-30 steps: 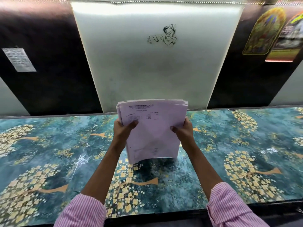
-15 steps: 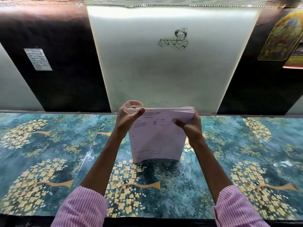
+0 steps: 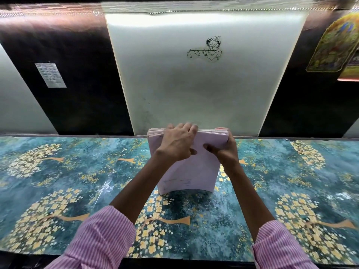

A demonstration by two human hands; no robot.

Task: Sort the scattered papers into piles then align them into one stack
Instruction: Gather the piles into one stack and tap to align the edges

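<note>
A stack of white printed papers [image 3: 191, 171] stands upright on its bottom edge on the teal flowered table [image 3: 77, 181], near the back wall. My left hand [image 3: 177, 142] lies over the stack's top edge, fingers curled over the far side and palm on the front sheet. My right hand [image 3: 223, 148] grips the upper right corner, thumb on the front and fingers behind. The stack's top edge looks nearly even, and its lower part bows slightly toward me.
A pale wall panel [image 3: 194, 84] with a small line drawing stands right behind the stack, with dark panels on both sides. A small paper note [image 3: 50, 75] hangs at the left and colourful pictures [image 3: 334, 45] at the right. The table's front edge [image 3: 174, 260] runs below my sleeves.
The stack has come down from the air to stand on the table. My left hand has moved from the left side to the top edge; my right hand has shifted up to the top right corner.
</note>
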